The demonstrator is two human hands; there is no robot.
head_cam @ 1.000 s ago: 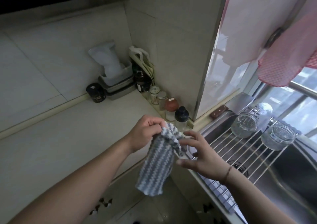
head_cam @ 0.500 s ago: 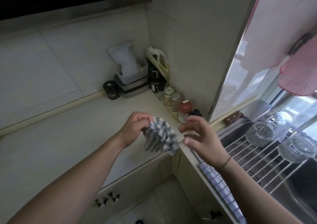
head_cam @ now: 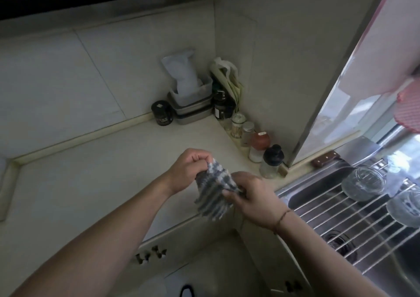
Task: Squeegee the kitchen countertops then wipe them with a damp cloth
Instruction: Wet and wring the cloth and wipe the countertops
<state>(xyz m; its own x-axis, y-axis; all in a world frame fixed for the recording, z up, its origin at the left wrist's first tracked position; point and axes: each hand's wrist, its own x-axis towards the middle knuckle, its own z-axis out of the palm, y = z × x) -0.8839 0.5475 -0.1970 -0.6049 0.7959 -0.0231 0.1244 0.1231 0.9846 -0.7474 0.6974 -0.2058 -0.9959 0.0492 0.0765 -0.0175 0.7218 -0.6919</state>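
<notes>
1. Since 0.5 s ago: right hand (head_cam: 252, 196) closed onto the cloth (head_cam: 212, 193); previously spread and apart from it.
2. Left hand (head_cam: 188, 171) pinches cloth's top edge; right hand pinches its right side.
3. Striped grey cloth held bunched between both hands, above the desk (head_cam: 95, 183) front edge, left of the sink (head_cam: 318, 194).

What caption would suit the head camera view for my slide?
Both hands, left hand and right hand, hold a striped cloth above the countertop corner beside the sink.

Cloth (head_cam: 212, 194): grey-and-white striped, bunched, hanging above the counter edge.
Countertop (head_cam: 95, 183): pale, L-shaped, bare in the middle.
</notes>
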